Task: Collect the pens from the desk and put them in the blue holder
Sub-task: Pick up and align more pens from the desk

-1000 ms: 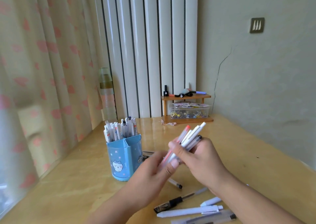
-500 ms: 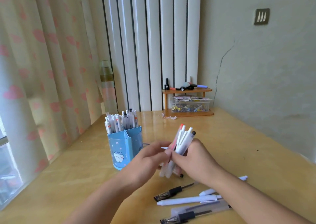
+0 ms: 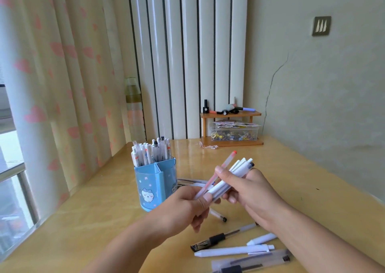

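Now | both hands [image 3: 253, 195] grip slim plastic pens [image 3: 231, 177] | glossy desk [image 3: 291, 168]

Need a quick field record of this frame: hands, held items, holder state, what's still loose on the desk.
left hand: grips the lower end of the pen bundle
right hand: wraps the bundle's middle
pen bundle: several white pens plus one pink pen, tilted, tips up-right, held above the desk
blue holder: upright on the desk, left of the hands; rear compartments packed with pens, front compartment's contents not visible
loose pens: at least five lying on the desk near the hands, a few more behind the holder
desk: yellow wood
task state: bundle not yet in holder
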